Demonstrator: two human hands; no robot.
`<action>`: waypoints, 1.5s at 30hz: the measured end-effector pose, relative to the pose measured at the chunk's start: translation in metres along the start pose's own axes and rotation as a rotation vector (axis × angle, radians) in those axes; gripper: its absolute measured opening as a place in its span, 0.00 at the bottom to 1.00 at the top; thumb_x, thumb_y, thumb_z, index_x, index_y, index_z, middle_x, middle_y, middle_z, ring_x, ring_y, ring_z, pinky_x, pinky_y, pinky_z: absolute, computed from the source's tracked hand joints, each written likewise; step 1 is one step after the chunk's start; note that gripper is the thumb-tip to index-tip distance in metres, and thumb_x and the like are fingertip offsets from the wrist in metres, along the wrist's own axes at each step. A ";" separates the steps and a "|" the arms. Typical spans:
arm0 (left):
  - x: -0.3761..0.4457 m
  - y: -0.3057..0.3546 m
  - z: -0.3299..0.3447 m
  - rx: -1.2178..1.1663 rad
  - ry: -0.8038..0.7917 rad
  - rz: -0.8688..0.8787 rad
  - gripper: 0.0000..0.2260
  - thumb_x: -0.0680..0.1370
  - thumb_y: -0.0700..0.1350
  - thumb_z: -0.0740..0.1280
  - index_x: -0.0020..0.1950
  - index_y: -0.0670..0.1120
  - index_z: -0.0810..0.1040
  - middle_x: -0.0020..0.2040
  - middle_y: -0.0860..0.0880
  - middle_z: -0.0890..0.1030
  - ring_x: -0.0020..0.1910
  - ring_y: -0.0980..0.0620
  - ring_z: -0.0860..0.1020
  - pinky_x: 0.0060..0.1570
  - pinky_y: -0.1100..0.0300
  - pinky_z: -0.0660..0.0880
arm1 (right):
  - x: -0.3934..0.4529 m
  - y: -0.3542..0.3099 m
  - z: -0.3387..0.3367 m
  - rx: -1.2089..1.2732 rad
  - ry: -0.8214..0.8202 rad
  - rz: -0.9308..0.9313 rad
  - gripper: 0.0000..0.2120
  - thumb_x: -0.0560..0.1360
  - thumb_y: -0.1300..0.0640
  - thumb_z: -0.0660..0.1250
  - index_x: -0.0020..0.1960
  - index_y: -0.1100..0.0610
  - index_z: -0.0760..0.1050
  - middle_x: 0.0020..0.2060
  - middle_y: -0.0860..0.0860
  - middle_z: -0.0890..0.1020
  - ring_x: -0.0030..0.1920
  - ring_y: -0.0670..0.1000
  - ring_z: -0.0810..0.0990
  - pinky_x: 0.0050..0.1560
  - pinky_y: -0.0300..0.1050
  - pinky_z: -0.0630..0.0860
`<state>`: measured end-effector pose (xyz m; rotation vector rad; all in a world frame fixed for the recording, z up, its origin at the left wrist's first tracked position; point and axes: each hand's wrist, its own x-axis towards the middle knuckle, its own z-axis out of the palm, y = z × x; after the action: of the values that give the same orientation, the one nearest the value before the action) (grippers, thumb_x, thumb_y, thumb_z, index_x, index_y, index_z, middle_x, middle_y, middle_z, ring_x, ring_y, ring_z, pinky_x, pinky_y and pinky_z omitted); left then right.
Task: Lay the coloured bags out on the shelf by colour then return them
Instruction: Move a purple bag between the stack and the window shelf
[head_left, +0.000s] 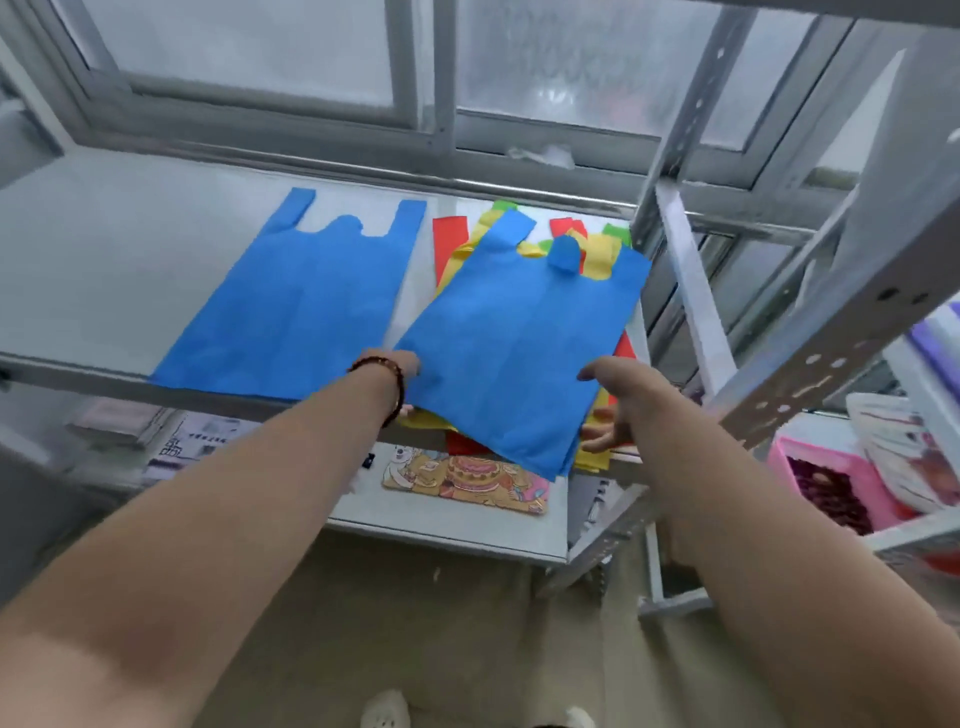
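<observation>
One blue bag (296, 306) lies flat on the grey shelf (104, 260), left of a pile of red, yellow and green bags (452, 244). A second blue bag (519, 343) sits on top of that pile, its lower end hanging past the shelf's front edge. My left hand (405, 374), with a bead bracelet on the wrist, grips this bag's lower left edge, and most of the hand is hidden under the fabric. My right hand (608, 400) holds the lower right edge, thumb on top and fingers beneath.
A metal upright (670, 150) stands right behind the pile, with windows beyond. The lower shelf holds a cartoon-printed flat case (467, 483) and papers (171, 436). A pink basket (831, 483) and books sit at the right.
</observation>
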<state>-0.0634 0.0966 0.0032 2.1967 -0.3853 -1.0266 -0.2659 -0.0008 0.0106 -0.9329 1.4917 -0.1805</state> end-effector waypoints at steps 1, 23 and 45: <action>-0.001 0.003 -0.003 -0.085 -0.085 -0.027 0.22 0.80 0.38 0.57 0.73 0.37 0.60 0.73 0.43 0.64 0.65 0.47 0.69 0.59 0.55 0.67 | 0.000 0.001 0.001 0.021 0.015 0.042 0.11 0.75 0.56 0.61 0.54 0.55 0.61 0.48 0.56 0.72 0.45 0.59 0.80 0.49 0.51 0.76; 0.036 0.006 -0.034 -0.478 -0.591 -0.295 0.10 0.73 0.45 0.69 0.53 0.44 0.75 0.36 0.45 0.84 0.30 0.48 0.84 0.28 0.55 0.81 | 0.003 0.004 -0.026 0.302 -0.357 0.077 0.10 0.67 0.60 0.69 0.48 0.58 0.80 0.45 0.57 0.86 0.43 0.56 0.86 0.41 0.49 0.83; 0.030 0.079 -0.100 -0.319 -0.529 0.305 0.11 0.78 0.35 0.61 0.46 0.51 0.76 0.28 0.56 0.83 0.24 0.58 0.80 0.23 0.66 0.75 | 0.014 -0.198 0.003 0.052 0.153 -0.774 0.14 0.74 0.71 0.55 0.51 0.56 0.72 0.42 0.55 0.75 0.43 0.53 0.75 0.53 0.49 0.75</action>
<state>0.0341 0.0688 0.0862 1.5103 -0.7131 -1.3776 -0.1755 -0.1379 0.1222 -1.4421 1.1848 -0.8611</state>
